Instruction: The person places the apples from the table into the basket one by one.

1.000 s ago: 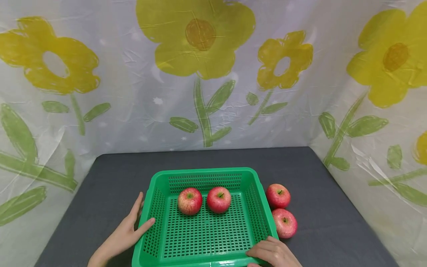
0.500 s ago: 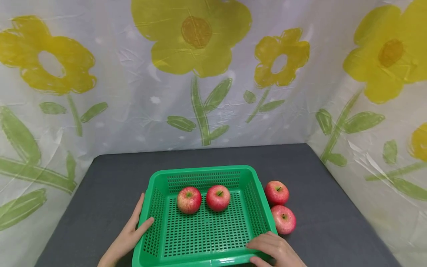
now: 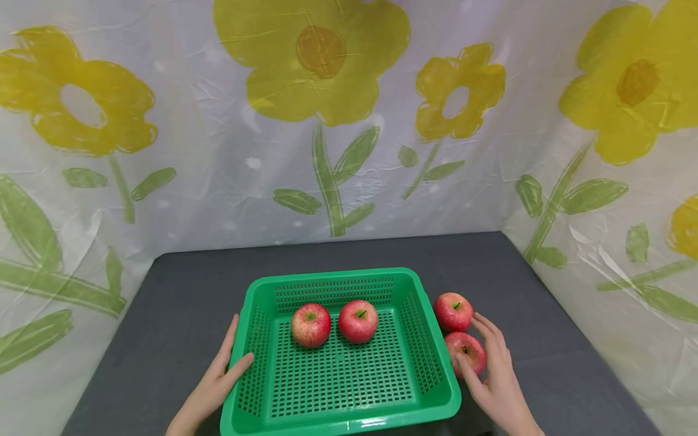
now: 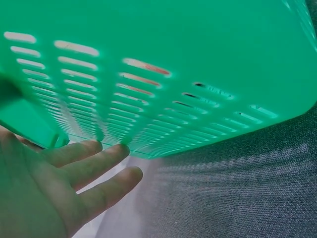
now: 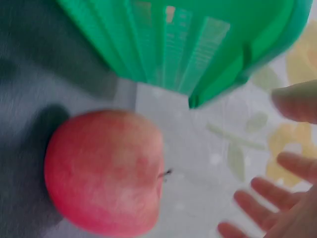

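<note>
Across the upper half of the head view hangs a pale backdrop point(image 3: 229, 157) printed with yellow flowers, the biggest flower point(image 3: 322, 54) at top centre. Below it, over the lower part of the frame, spreads a dark grey table point(image 3: 196, 284).

At lower centre sits a green basket point(image 3: 332, 275), rectangular, with slotted walls and floor, its near edge close to the bottom of the frame.

At lower left, the left hand point(image 3: 212, 384) is at the basket's left side, thumb over the rim and fingers along the outer wall. Its fingers are extended, the thumb well apart from them; whether they press the wall, I cannot tell. At lower right, the right hand point(image 3: 498, 381) has its fingers extended, with a wide gap between thumb and fingers; the right wrist view shows the fingertips spread and clear of the apple there.

Four red apples come next. Inside the basket, above its middle, the left apple point(image 3: 311, 326) and the right apple point(image 3: 358, 321) sit just beside each other. Outside its right wall are the upper apple point(image 3: 452, 311), near the right hand's fingertips, and the lower apple point(image 3: 472, 347), partly covered by that hand's thumb. Short dark stems show on both outside apples.
</note>
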### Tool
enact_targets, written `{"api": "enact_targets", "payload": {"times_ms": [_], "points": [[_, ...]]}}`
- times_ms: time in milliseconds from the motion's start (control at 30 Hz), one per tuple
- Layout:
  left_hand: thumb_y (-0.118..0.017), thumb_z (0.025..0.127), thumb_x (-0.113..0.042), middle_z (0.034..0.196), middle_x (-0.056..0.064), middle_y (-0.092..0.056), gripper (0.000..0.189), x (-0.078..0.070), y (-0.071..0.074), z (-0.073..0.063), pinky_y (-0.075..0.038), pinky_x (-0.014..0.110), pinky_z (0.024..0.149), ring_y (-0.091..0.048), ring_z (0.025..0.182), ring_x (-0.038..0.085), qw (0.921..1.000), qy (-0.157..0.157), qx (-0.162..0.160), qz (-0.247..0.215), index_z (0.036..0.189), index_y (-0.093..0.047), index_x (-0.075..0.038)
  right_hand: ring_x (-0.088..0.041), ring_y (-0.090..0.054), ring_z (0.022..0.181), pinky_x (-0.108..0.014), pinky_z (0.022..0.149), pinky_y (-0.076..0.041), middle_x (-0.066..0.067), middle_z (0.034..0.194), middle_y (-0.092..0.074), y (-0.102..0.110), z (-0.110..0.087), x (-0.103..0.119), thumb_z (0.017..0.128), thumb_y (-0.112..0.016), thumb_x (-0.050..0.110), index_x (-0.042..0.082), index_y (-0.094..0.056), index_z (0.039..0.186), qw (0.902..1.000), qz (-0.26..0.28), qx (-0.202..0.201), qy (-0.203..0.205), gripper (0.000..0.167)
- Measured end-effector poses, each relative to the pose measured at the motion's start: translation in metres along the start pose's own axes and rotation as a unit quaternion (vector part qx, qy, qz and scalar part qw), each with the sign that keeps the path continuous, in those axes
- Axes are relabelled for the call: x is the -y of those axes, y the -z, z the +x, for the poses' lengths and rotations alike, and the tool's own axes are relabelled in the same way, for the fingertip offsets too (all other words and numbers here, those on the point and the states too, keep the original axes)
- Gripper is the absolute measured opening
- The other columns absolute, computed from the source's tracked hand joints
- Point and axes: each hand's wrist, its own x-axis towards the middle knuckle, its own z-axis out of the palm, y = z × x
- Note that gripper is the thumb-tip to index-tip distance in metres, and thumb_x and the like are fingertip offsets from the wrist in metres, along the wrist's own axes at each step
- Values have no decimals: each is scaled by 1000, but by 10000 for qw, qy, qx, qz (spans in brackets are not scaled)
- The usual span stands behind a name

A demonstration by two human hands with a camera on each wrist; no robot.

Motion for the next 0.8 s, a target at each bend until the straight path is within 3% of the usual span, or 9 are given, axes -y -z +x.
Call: {"api": "enact_targets", "payload": {"times_ms": [100,200,300,367,400,467,600,800], "points": [[-41,100,-7,152,11,19,74,-1,-1,0,2,68,98,17,137,29,10000,-72,-23,-4,148,12,-25,-43,-35,119,-60,79,-29,-28,135,-33,1,-1,-9,71,-74,-5,-7,-35,137,9989,-405,-95,-207,77],[-40,100,-6,152,11,19,74,-2,-1,-1,0,64,100,16,137,30,9999,-90,-11,-80,148,12,-25,-50,-35,115,-64,75,-29,-31,134,-32,0,-5,-14,70,-78,3,-9,-33,137,9952,-798,75,-570,82],[-39,100,-6,152,10,19,73,-1,-1,-1,-5,42,111,15,137,29,9999,-109,-2,-95,148,12,-26,-50,-34,116,-64,74,-29,-30,135,-30,-2,-9,-17,71,-80,13,-6,-28,141,9874,-1126,427,-1025,89],[-39,100,-6,152,10,19,73,0,-1,-1,-10,24,110,15,137,28,9999,-128,-10,-71,148,12,-27,-50,-34,116,-64,74,-30,-30,136,-28,-4,-12,-19,72,-80,18,-5,-25,142,9822,-1255,592,-1262,93],[-39,100,-6,152,9,18,73,0,-1,-1,-11,21,108,15,137,28,9999,-131,-24,-48,148,11,-27,-50,-34,116,-65,74,-30,-30,136,-28,-6,-13,-20,72,-80,20,-5,-23,143,9798,-1297,665,-1369,95],[-39,100,-6,152,9,18,73,0,-1,-1,-9,27,110,15,137,28,9999,-127,-43,-40,148,11,-28,-51,-34,116,-66,75,-31,-31,137,-26,-8,-14,-23,73,-80,25,-5,-18,145,9754,-1310,826,-1571,99],[-39,100,-5,152,9,19,73,0,-1,-1,-2,60,102,16,136,32,9999,-105,-13,-136,148,11,-27,-53,-31,118,-69,79,-30,-33,139,-22,-14,-15,-26,75,-77,33,-5,-11,146,9653,-1232,1192,-1971,104],[-39,100,-5,152,9,20,73,1,-1,-1,1,68,99,17,136,32,9999,-64,-26,-117,148,12,-26,-55,-32,119,-70,82,-28,-34,141,-18,-21,-17,-30,77,-75,35,-9,-11,145,9541,-1203,1480,-2309,103]]}}
